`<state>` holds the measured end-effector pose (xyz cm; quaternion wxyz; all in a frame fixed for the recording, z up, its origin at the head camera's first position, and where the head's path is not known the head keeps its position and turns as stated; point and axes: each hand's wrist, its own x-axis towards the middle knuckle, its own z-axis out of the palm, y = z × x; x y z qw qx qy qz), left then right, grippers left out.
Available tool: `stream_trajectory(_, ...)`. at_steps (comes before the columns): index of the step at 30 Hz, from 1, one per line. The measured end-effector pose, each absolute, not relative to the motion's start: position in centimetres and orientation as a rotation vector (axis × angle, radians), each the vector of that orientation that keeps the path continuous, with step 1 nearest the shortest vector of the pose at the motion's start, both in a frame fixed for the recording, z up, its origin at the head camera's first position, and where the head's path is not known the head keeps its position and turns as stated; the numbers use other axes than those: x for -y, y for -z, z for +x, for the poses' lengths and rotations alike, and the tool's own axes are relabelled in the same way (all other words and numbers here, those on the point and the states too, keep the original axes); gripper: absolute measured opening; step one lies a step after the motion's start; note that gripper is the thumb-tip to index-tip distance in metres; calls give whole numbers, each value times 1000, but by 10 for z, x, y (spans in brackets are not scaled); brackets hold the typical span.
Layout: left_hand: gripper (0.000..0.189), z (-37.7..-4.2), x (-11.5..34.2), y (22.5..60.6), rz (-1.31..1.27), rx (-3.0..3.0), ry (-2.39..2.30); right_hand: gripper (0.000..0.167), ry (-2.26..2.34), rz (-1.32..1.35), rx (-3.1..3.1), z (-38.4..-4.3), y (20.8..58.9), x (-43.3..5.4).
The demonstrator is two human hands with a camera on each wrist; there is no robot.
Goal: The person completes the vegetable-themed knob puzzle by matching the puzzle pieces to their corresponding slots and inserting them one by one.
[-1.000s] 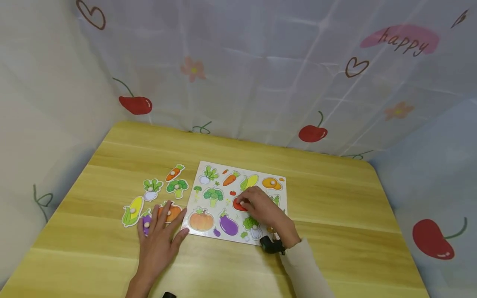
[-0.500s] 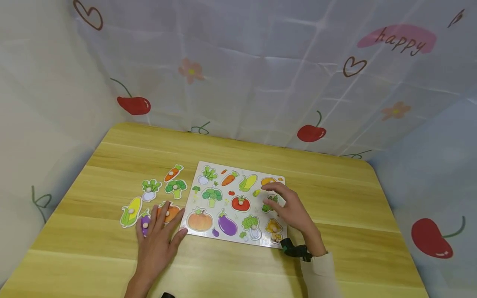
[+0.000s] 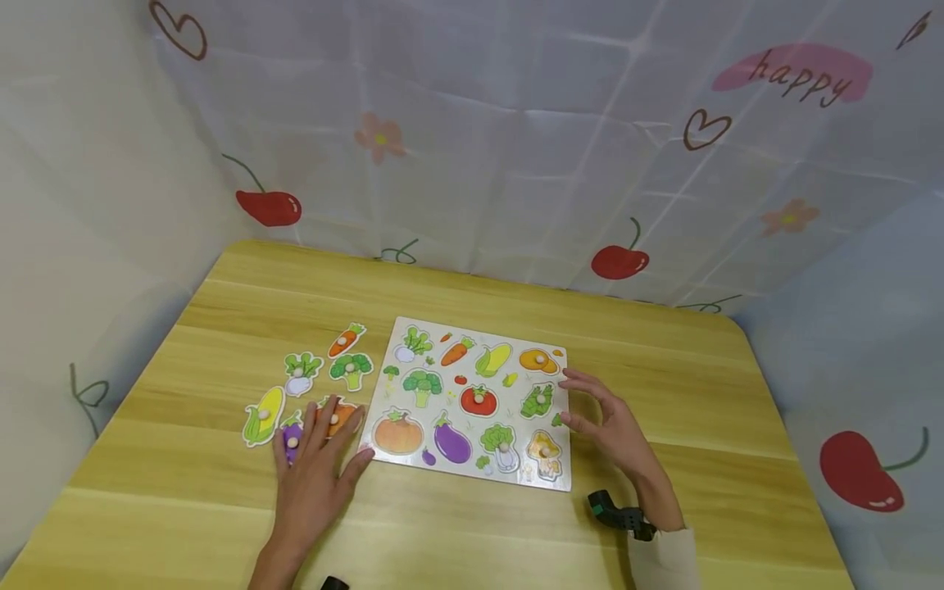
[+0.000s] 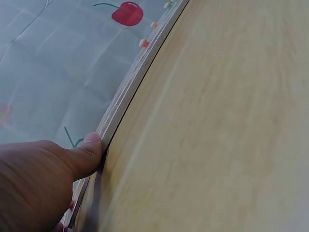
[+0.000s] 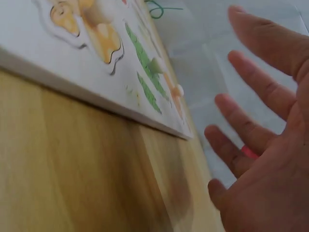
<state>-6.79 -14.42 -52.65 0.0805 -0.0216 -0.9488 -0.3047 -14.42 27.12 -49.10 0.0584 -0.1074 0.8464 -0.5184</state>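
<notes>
In the head view, a white knob puzzle board printed with vegetables lies on the table. My left hand rests with spread fingers over the pumpkin piece and eggplant piece, partly covering both. Its thumb touches the board's edge in the left wrist view. Beside the board's right edge, my right hand is held with fingers apart, holding nothing. Knobbed tomato, leafy green, bok choy and mushroom pieces sit in the board.
Left of the board lie loose carrot, broccoli, radish and corn pieces. Printed curtains enclose the wooden table at the back and sides. Wrist cameras stick out near both hands.
My right hand has come off the tomato piece, opened, and moved right across the board to beyond its right edge. The left hand has stayed in place.
</notes>
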Motion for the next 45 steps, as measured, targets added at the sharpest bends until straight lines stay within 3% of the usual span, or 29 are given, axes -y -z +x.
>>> stream_trajectory(6, 61, -67, 145, 525, -43, 2783, 966, 55, 1435, -220, -2581, -140, 498, -283)
stream_trajectory(17, 52, -76, 154, 513, -46, 2608, 927, 74, 1338, -243, -2540, -139, 511, -297)
stream_trajectory(27, 29, -90, 172, 508, -94, 2672, 867, 76, 1298, -331, -2526, -142, 516, -300)
stream_trajectory(45, 28, -95, 176, 511, -85, 2722, 911, 72, 1281, -371, -2528, -142, 517, -301)
